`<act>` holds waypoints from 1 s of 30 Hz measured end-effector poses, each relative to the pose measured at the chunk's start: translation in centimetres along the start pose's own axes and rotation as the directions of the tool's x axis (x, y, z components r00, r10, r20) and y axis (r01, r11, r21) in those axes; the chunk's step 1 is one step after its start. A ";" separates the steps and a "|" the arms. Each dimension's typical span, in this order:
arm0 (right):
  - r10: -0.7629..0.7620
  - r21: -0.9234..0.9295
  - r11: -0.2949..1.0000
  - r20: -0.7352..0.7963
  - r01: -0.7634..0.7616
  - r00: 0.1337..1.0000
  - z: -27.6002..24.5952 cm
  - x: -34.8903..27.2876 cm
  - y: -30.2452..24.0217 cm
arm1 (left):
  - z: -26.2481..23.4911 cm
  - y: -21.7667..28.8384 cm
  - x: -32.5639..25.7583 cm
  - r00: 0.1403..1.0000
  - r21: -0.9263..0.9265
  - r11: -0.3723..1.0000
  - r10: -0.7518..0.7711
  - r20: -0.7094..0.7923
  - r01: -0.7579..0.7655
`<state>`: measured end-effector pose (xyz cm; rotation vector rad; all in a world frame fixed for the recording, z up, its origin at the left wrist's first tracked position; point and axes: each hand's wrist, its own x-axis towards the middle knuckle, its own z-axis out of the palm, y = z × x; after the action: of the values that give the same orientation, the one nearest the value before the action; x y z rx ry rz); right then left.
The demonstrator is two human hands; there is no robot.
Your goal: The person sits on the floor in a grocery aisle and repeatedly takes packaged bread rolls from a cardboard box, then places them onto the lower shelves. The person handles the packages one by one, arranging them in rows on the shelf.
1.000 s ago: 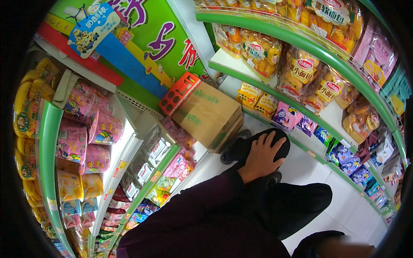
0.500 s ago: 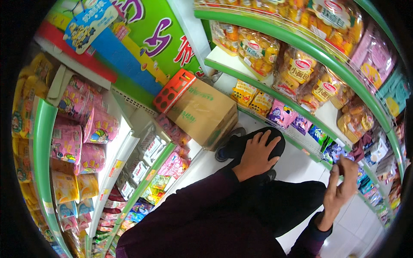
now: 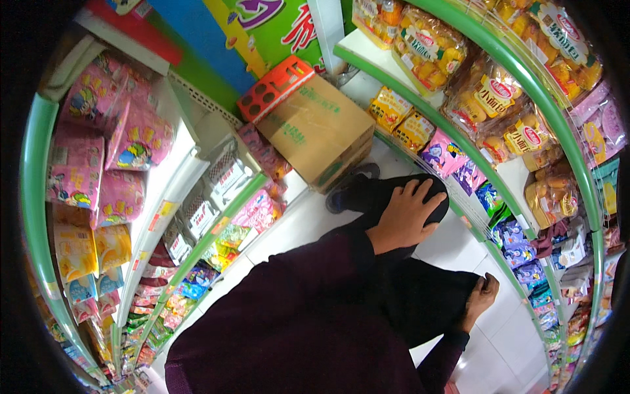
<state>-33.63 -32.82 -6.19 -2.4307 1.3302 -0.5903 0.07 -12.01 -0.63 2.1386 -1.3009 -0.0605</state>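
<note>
Since half a second ago, the right hand (image 3: 482,299) has come down from the air to the right knee (image 3: 456,282), at its outer edge; its fingers are curled, and I cannot tell whether they enclose something. Left hand (image 3: 405,217) lies spread over the left knee (image 3: 437,184), grasping nothing that I can see. Both knees are black-trousered and bent, between two shelf rows. I judge the present step to be a low, resting posture; for handling any goods, one hand would first need to leave its knee. Counting outward: two hands, two knees, and one shoe (image 3: 338,200) clearly visible. Near it stands one brown carton (image 3: 321,121), with one orange-red holed box (image 3: 270,92) beside its far side. Right lower shelf shows two yellow packs (image 3: 390,108); left lower shelf, three white packs (image 3: 200,215); above these, at least four pink bags (image 3: 138,141). Bread bags (image 3: 492,92) are too crowded to count surely.
</note>
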 end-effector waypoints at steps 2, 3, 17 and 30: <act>-0.031 -0.018 0.999 0.000 0.031 1.000 -0.1 0.0 0.2 | 0.5 0.3 0.0 1.000 -0.012 1.000 -0.002 0.006 0.002; -0.073 -0.021 0.997 0.011 0.073 0.997 -0.1 0.2 0.4 | 0.6 0.3 -0.1 0.999 -0.011 1.000 0.004 -0.042 -0.005; -0.193 -0.122 0.973 0.043 0.197 0.980 -0.2 0.3 -0.4 | 0.7 -0.6 -1.9 0.987 -0.024 0.999 0.025 -0.160 -0.029; -0.240 -0.111 0.965 -0.007 0.238 0.971 -0.6 -1.6 -0.5 | 0.3 0.3 -3.3 0.993 0.008 0.997 0.083 -0.084 -0.083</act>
<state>-34.35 -31.27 -5.75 -2.7052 1.1108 -0.6172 -1.95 -9.59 -1.56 2.0653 -1.3403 0.0659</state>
